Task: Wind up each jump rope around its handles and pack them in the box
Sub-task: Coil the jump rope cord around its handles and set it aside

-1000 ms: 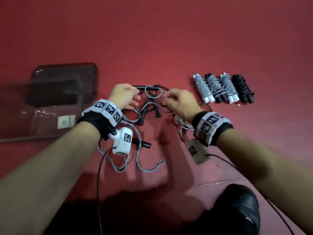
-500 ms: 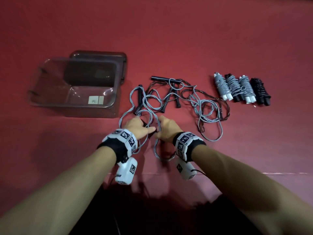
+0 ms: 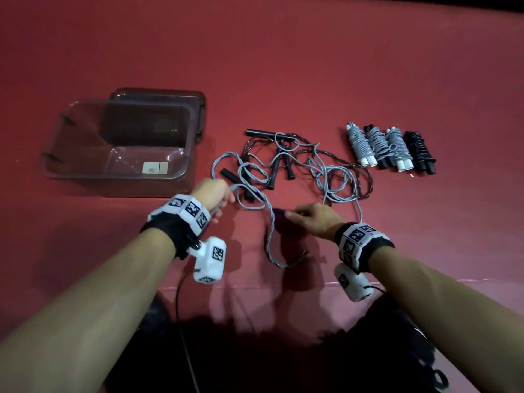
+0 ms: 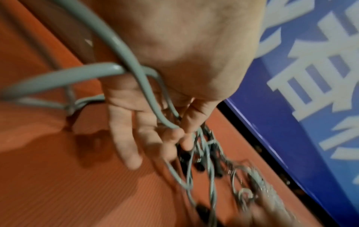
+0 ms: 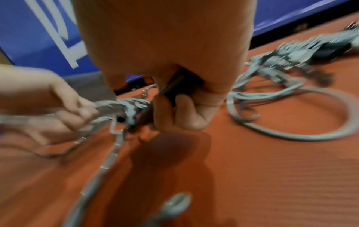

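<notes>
Untangling stage here: I'm pinching a grey plastic rope (image 3: 269, 231) in my left hand (image 3: 211, 194), right hand (image 3: 310, 219) gripping its black handle (image 5: 170, 90) beside the tangle. Next I'm probably freeing it, then winding; clear plastic box (image 3: 56, 165) waiting left.

An indoor exercise or sports space: a ribbed red floor mat (image 3: 312, 66) spreads across the whole scene, with a blue banner (image 4: 310, 92) bearing large white lettering along its far edge, and jump ropes (image 3: 297, 165) strewn on the mat.
</notes>
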